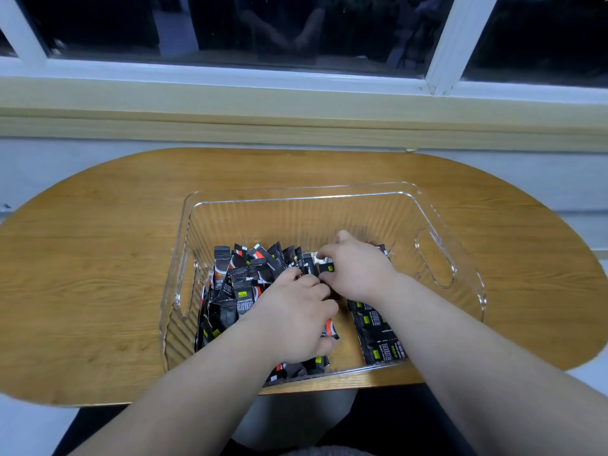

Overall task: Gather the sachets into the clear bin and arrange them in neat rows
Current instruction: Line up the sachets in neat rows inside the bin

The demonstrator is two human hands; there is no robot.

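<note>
A clear ribbed plastic bin (296, 209) with cut-out handles stands on the wooden table. Inside it, several black coffee sachets (237, 281) lie in a loose heap on the left side. A few sachets (378, 337) lie flat in a row at the right front. Both hands reach into the bin's middle. My left hand (292, 317) lies on the heap with fingers curled down among the sachets. My right hand (355, 268) pinches a small black sachet (327, 267) between thumb and fingers. What lies under the hands is hidden.
The oval wooden table (98, 258) stands against a wall under a window sill (296, 103). The bin's far half shows bare bottom. The table's front edge is close to my body.
</note>
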